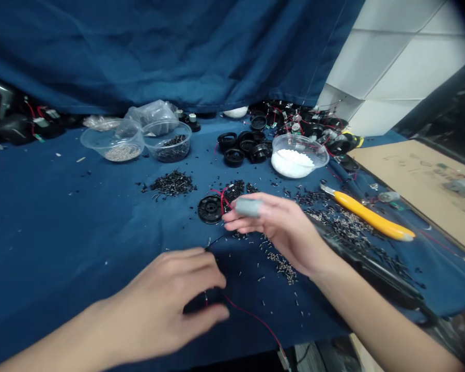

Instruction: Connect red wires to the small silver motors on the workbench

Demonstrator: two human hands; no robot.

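My left hand (174,294) hovers low over the blue cloth, palm down. Its fingers are bent, with a gap between thumb and forefinger; a thin black wire shows at the fingertips and a red wire (258,316) runs out past the thumb. What lies under the palm is hidden. My right hand (279,222) has its fingers stretched out, one wearing a grey finger cover (248,207). Just beyond its fingertips is a round black disc (210,209) with red wires (222,199) beside it. Whether the fingertips touch the wires I cannot tell.
Screws lie in a black pile (173,183) and a silver scatter (282,267). Clear bowls hold silver bits (123,152), black screws (174,147) and white pellets (293,163). A yellow-handled cutter (372,216), black tool (375,271), black rings (233,156) and cardboard (422,175) surround the work area.
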